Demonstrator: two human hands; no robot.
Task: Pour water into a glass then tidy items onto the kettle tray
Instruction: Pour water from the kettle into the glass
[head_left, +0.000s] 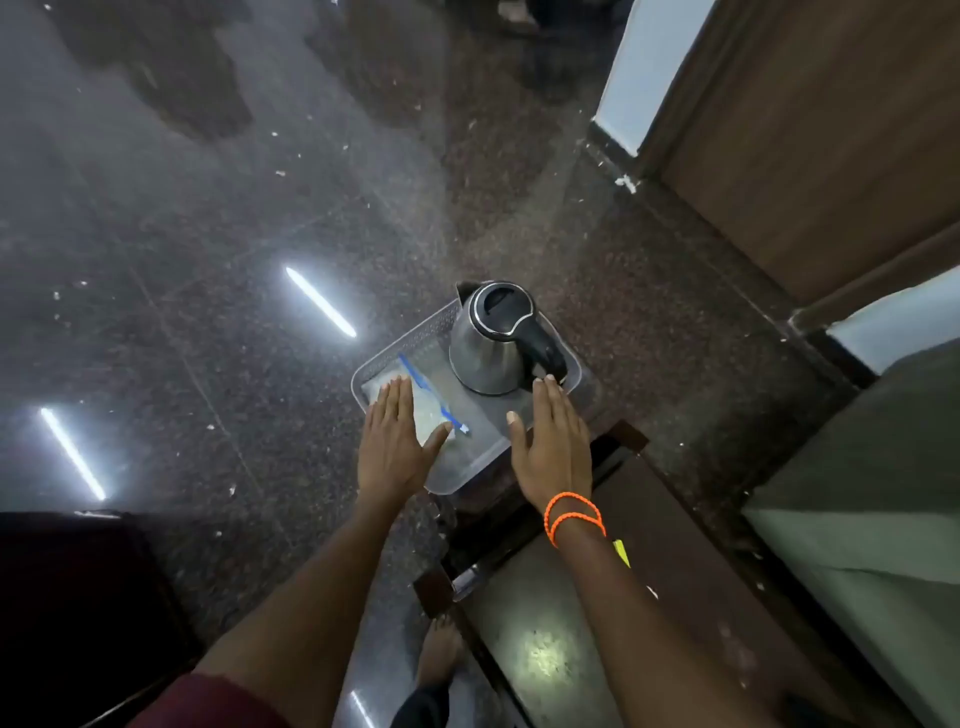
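Observation:
A steel kettle (491, 340) with a black lid and handle stands on a clear plastic tray (470, 457), at the tray's far right. A clear zip bag (431, 402) with a blue seal lies on the tray's left half. My left hand (397, 441) is flat and open over the bag, fingers together, thumb spread. My right hand (550, 441), with orange bands on the wrist, is flat and open over the tray's right edge, its fingertips just short of the kettle's handle. Neither hand grips anything. No glass is in view.
The tray rests on the end of a dark low table (582, 623), overhanging a polished speckled stone floor (208, 260). A wooden door (810, 145) is at the upper right, a grey-green bed or seat (872, 493) at the right, a dark object (67, 613) at the lower left.

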